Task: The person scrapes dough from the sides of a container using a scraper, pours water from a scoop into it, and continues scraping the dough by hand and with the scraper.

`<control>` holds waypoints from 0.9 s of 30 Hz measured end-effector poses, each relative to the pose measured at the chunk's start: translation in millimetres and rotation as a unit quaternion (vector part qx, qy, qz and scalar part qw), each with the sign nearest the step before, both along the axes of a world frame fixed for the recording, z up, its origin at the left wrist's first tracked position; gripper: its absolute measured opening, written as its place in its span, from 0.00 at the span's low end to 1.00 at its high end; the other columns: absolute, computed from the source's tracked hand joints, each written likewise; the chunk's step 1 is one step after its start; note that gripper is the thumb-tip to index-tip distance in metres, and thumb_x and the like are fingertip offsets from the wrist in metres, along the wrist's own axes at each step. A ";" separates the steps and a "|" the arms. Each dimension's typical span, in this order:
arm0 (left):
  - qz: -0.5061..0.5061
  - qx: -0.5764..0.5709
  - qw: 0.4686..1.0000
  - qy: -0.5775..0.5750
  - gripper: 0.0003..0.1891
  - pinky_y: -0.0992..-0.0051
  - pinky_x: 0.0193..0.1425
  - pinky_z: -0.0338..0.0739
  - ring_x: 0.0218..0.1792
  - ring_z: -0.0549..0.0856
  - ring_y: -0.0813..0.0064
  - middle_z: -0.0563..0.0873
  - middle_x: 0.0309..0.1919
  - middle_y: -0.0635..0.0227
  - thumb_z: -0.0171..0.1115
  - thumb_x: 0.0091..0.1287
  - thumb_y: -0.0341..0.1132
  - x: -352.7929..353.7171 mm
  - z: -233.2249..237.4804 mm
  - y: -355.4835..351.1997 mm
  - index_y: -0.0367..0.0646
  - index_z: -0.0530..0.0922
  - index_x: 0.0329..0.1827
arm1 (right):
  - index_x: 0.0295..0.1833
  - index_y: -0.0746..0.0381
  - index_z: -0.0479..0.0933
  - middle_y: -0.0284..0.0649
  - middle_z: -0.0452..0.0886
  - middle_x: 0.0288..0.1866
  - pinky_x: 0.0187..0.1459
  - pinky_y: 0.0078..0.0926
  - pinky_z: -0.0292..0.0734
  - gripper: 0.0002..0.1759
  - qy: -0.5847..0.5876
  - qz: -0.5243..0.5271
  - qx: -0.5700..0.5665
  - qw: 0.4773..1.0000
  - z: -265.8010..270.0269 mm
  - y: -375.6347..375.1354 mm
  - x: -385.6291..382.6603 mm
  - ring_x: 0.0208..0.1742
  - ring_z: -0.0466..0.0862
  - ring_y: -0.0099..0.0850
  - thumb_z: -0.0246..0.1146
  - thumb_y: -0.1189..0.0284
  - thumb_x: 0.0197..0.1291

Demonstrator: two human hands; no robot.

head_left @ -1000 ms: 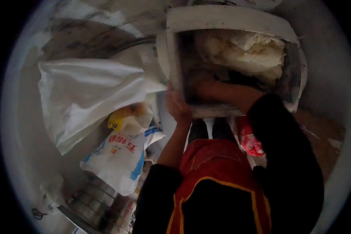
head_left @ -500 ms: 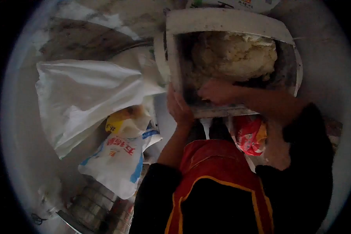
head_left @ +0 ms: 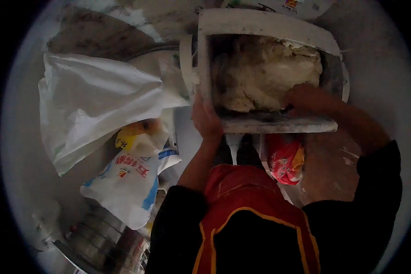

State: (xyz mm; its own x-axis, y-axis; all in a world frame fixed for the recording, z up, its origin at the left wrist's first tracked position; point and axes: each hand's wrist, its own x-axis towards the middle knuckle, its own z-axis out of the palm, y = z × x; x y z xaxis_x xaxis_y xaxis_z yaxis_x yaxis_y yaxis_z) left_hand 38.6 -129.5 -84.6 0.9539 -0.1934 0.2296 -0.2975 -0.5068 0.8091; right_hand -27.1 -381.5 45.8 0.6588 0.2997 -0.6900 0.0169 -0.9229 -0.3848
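Note:
A large lump of pale dough [head_left: 271,68] fills most of the open tub of a white, dough-mixer-like machine [head_left: 269,20]. At the dough's near right edge is my right hand [head_left: 303,98], its fingers curled closed against the dough, the fingertips hidden. My left hand [head_left: 207,119] lies against the outer left corner of the tub, with its fingers stretched upward along the wall. Below the dough runs the tub's flour-dusted front rim [head_left: 278,124].
To the left lies a big white sack [head_left: 100,96]. Below it are a yellow bag [head_left: 124,138] and a white-and-blue printed bag [head_left: 125,182]. A red bag [head_left: 283,160] stands under the tub's front. Wire racking [head_left: 100,237] sits at lower left.
My right hand has moved right and slightly up, from the tub's front left to the dough's right edge. The dough now spreads further toward the front left. My left hand stays at the corner.

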 end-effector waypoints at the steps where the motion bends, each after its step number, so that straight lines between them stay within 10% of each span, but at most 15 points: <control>1: -0.001 0.000 1.000 -0.012 0.21 0.60 0.56 0.65 0.52 0.73 0.48 0.74 0.52 0.46 0.40 0.68 0.37 0.2 -0.9 0.7 0.30 0.66 0.58 | 0.38 0.63 0.78 0.48 0.79 0.34 0.44 0.40 0.73 0.13 -0.048 0.008 -0.001 0.999 -21.6 -0.7 -5.0 0.40 0.79 0.44 0.58 0.69 0.46; 6: -0.020 0.055 0.994 -0.089 0.20 0.60 0.55 0.66 0.51 0.74 0.47 0.74 0.51 0.45 0.41 0.68 0.36 5.9 -15.6 7.1 0.30 0.67 0.56 | 0.38 0.60 0.78 0.46 0.79 0.37 0.47 0.37 0.72 0.13 -0.007 -0.059 -0.103 0.993 -155.8 51.3 -3.6 0.45 0.78 0.43 0.60 0.68 0.44; 12: -0.014 0.058 0.993 -0.101 0.19 0.59 0.55 0.66 0.51 0.74 0.48 0.74 0.52 0.46 0.41 0.68 0.35 0.9 -10.4 2.2 0.30 0.69 0.55 | 0.35 0.62 0.78 0.47 0.79 0.35 0.41 0.39 0.73 0.13 0.040 0.071 -0.043 0.996 -5.0 -12.3 12.7 0.38 0.79 0.43 0.60 0.67 0.42; 18: -0.003 0.060 0.998 -0.001 0.19 0.63 0.56 0.67 0.54 0.73 0.48 0.72 0.53 0.44 0.40 0.70 0.38 -1.9 -4.8 2.7 0.29 0.67 0.54 | 0.37 0.60 0.77 0.46 0.79 0.36 0.41 0.40 0.73 0.16 0.045 0.003 -0.132 0.990 -129.3 -14.6 -20.1 0.40 0.79 0.41 0.59 0.61 0.46; 23: -0.021 0.085 0.987 -0.132 0.17 0.58 0.55 0.67 0.52 0.74 0.49 0.74 0.52 0.47 0.46 0.66 0.32 -0.9 -31.5 8.1 0.34 0.69 0.55 | 0.30 0.56 0.80 0.43 0.80 0.29 0.36 0.40 0.72 0.15 -0.106 -0.050 -0.057 0.991 -87.3 -77.8 -57.0 0.36 0.80 0.39 0.59 0.56 0.46; 27: -0.030 0.124 0.980 -0.153 0.22 0.61 0.57 0.66 0.53 0.73 0.52 0.74 0.52 0.47 0.41 0.68 0.40 -0.9 -23.6 10.4 0.33 0.67 0.57 | 0.39 0.57 0.80 0.43 0.79 0.40 0.44 0.40 0.73 0.17 0.154 0.022 -0.203 0.967 14.0 -89.3 -47.8 0.43 0.79 0.38 0.58 0.57 0.50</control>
State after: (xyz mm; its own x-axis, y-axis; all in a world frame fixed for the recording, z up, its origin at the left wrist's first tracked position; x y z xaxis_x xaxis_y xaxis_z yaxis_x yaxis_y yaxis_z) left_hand 37.6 -119.1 -108.2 0.8334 -0.3325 0.4414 -0.5416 -0.6505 0.5325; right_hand -74.9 -470.8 59.8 0.3962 -0.0145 -0.9180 0.0009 -0.9999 0.0162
